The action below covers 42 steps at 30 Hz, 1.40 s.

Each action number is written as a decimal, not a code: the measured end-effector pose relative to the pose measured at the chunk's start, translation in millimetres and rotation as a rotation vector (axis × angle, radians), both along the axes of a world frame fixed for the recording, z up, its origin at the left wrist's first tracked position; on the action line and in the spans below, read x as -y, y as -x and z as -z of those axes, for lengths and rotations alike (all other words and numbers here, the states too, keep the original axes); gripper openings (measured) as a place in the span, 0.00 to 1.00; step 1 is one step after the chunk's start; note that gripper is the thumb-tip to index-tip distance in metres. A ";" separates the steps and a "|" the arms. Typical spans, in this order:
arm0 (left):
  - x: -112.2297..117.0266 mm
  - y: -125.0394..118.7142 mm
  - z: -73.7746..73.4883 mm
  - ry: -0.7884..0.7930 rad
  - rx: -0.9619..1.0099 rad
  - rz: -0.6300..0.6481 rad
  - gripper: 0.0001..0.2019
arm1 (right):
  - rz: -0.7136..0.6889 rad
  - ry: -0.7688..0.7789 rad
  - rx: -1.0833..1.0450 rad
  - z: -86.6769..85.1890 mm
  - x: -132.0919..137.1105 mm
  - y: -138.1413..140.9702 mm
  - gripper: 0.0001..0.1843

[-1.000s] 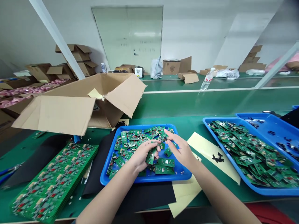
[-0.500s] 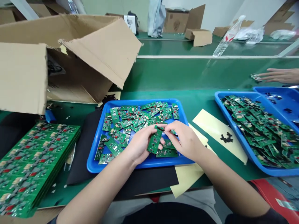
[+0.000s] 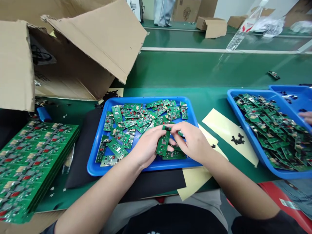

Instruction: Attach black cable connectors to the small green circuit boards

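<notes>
My left hand (image 3: 148,146) is closed around a small green circuit board (image 3: 162,143), holding it tilted above the blue tray (image 3: 91,159). At the board's top end lies a small black piece (image 3: 167,128). My right hand (image 3: 192,139) pinches at that end, its thumb and forefinger against the black piece; the fingertips partly hide it. Beneath my hands, many loose circuit boards (image 3: 119,148) with red and tan parts lie in the tray.
At left are stacked board panels (image 3: 36,162) and an open cardboard box (image 3: 97,39). Yellow paper sheets (image 3: 219,122) with black pieces (image 3: 237,139) lie right of the tray. Another blue tray (image 3: 265,170) holds heaped boards. A co-worker's hand (image 3: 307,117) shows at the right edge.
My right fingers have closed in on the board's top end, and the dark strip below them no longer shows. The co-worker's hand has moved down, leaving a board on the bench. The view has tilted slightly downward.
</notes>
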<state>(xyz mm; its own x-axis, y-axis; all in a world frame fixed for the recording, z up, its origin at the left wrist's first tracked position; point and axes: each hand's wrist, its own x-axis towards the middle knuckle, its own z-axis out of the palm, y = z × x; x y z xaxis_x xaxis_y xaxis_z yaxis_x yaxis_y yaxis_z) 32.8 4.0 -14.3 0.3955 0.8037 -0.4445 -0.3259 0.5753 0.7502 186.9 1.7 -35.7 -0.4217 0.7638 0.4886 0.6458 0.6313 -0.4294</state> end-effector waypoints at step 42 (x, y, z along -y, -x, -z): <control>0.3 11.2 -2.9 -0.283 -0.132 0.138 0.14 | 0.051 -0.060 -0.072 -8.7 -5.1 -11.9 0.14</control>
<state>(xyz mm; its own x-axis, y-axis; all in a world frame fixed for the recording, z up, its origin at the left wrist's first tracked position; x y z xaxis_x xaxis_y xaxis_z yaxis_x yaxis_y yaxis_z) 21.6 3.7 -11.5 0.4631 0.8455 -0.2660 -0.1494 0.3703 0.9168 198.8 6.8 -27.0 -0.3454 0.7518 0.5617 0.6463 0.6245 -0.4384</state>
